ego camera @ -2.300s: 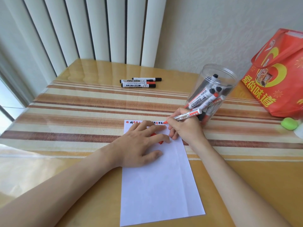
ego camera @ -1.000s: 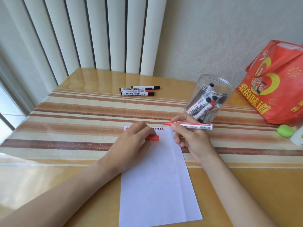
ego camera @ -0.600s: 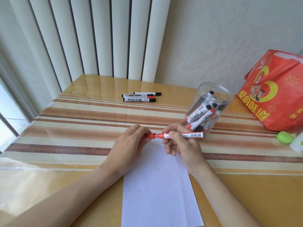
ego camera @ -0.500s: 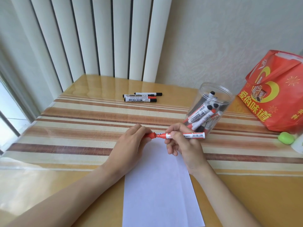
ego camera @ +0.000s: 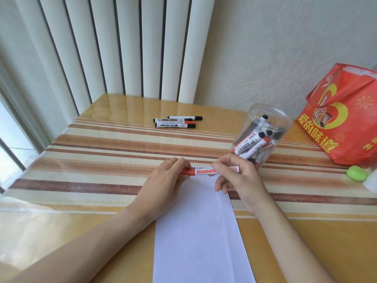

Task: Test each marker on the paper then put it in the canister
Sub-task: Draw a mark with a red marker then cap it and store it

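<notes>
Fingers of both hands pinch slim cylindrical red marker (ego camera: 206,171) level over smooth white paper (ego camera: 200,231).

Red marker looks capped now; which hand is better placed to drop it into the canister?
Right. The right hand already grips the red marker barrel beside the canister; the left hand only holds the cap end.

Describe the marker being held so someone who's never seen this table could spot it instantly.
Start at the white paper on the striped table. Above its far edge, the left hand and right hand hold one red-capped marker level between them. The other markers lie untouched or stand in the clear canister.
</notes>
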Tool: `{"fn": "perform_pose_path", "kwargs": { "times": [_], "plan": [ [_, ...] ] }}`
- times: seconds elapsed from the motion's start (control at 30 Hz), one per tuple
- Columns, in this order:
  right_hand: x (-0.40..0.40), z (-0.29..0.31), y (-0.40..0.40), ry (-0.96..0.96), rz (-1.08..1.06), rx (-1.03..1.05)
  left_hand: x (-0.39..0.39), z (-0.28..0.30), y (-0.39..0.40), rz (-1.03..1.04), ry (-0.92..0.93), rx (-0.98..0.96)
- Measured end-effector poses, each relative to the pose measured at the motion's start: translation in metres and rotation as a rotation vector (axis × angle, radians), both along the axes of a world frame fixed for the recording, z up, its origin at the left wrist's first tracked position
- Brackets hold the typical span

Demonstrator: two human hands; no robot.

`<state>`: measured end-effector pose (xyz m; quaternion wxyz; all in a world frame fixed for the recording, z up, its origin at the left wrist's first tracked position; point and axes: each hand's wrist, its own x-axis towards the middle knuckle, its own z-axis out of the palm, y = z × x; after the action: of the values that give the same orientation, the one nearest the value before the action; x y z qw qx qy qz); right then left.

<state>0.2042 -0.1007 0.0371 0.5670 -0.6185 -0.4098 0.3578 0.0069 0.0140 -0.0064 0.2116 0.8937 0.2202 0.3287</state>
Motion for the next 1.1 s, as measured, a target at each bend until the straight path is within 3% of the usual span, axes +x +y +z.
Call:
{"fn": "perform_pose_path", "kwargs": {
  "times": [0.3,0.47,0.63,0.73,0.8,0.93,1.03,1.1],
  "plan": [
    [-0.003,-0.01,0.001,-0.56,0.065,0.031,0.003,-0.006,0.008,-0.022,0.058,-0.057],
    [-0.007,-0.007,0.003,-0.472,0.036,0.011,0.001,-0.004,0.007,-0.033,0.026,-0.05],
    [-0.006,0.002,-0.001,-0.547,0.07,-0.069,0.0,-0.003,0.005,-0.073,0.019,-0.025],
    [-0.008,0.011,-0.003,-0.573,0.057,0.067,0.001,-0.002,0.005,-0.095,0.038,-0.016],
    [-0.009,0.02,-0.005,-0.448,0.04,0.175,0.001,-0.002,0.003,-0.099,0.047,-0.023],
    [-0.009,0.063,-0.016,-0.425,-0.23,0.395,-0.004,0.003,0.001,-0.047,-0.008,-0.032],
    [0.007,0.107,-0.025,-0.692,-0.574,0.606,-0.006,0.006,0.0,-0.21,0.049,0.1],
    [0.025,0.129,-0.026,-0.891,-0.752,0.638,-0.005,0.001,-0.002,-0.395,0.157,0.158]
  ]
}}
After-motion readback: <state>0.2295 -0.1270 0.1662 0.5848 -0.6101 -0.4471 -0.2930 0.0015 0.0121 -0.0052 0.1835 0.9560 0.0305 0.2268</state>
